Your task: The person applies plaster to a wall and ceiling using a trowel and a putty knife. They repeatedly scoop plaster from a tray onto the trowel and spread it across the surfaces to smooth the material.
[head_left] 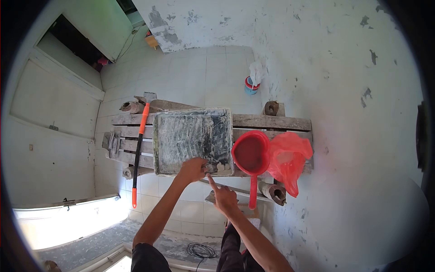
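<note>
Tray lies flat on the wooden worktop, just left of a red scoop. Left hand grips the tray's near edge, fingers curled over it. Right hand holds nothing, index finger extended toward that edge.

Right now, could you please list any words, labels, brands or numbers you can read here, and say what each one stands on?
None can be read.
The mixing tray by the left hand bears only smears.
The red scoop and red plastic bag show no print.
The small tub by the wall has coloured bands; any lettering is too small to read.
The right hand holds nothing printed.
</note>
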Motion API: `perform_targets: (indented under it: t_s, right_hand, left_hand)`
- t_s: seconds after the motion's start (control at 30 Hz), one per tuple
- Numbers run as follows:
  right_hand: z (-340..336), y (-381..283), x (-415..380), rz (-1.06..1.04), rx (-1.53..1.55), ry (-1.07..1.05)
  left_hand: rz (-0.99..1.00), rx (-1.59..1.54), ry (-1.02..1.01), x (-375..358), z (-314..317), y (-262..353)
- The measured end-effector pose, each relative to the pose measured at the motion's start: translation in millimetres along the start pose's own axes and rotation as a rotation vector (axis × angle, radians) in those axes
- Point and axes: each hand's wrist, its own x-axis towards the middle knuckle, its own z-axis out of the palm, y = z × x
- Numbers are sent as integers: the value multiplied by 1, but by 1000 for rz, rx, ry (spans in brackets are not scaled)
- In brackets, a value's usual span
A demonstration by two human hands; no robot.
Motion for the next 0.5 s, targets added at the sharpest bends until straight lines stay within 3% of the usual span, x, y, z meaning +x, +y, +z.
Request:
perform_targets:
  t_s: [0.13, 0.2, 0.4, 0.5]
  right_hand:
    - [3, 3, 1, -9, -18, 19]
    - [6, 5, 0, -5, -19, 16]
    - [13, 11, 2, -7, 5, -1]
    - [8, 8, 2, 0, 7, -1]
  left_hand:
    - [41, 45, 9, 5, 4, 15]
    - [106, 29, 123, 3, 15, 19]
    - [113, 8, 102, -10, 5, 42]
    - [163, -60, 182, -9, 10, 29]
